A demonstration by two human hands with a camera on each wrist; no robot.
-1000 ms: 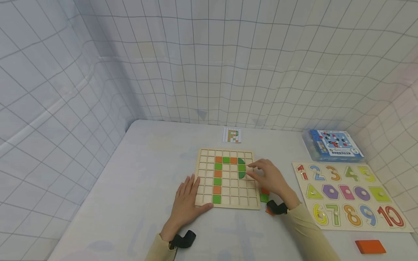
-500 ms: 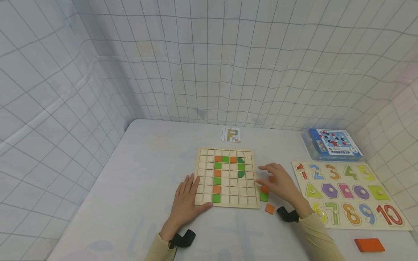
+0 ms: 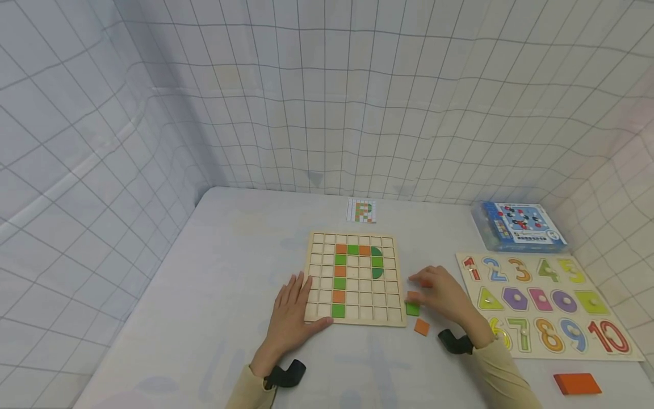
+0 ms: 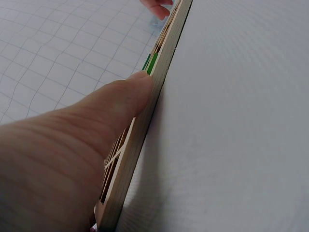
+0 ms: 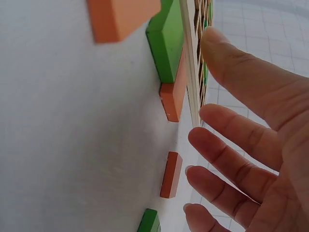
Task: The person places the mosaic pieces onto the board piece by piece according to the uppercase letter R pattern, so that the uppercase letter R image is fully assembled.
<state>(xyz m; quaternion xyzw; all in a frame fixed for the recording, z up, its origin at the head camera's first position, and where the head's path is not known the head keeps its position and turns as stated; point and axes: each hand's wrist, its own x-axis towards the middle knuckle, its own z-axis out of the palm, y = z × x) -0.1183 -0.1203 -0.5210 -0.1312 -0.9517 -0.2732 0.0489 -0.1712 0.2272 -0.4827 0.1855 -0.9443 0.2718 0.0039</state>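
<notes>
My left hand (image 3: 292,312) lies over the front left corner of a wooden grid board (image 3: 372,300), fingers extended and thumb along the front edge. Orange and green square tiles form a column and a top row in the board, with dark green curved tiles (image 3: 377,273) at the right end. My right hand (image 3: 443,295) hovers just right of the board, fingers apart with nothing between them. Near its thumb lie a green tile (image 3: 413,309) and an orange tile (image 3: 413,296). Another orange tile (image 3: 421,327) lies closer to me. The right wrist view shows one more orange tile (image 5: 171,175) and a green tile (image 5: 149,221) under the fingers.
A small pattern card (image 3: 361,211) lies behind the board. To the right are a number-and-shape puzzle board (image 3: 549,307), a clear box with a blue label (image 3: 523,227) and an orange block (image 3: 577,384). A grid-patterned curtain (image 3: 317,102) surrounds the table.
My right hand has drawn back from the dark green curved tiles to the right, off the board, then lowered toward the loose tiles. The left hand stays where it was.
</notes>
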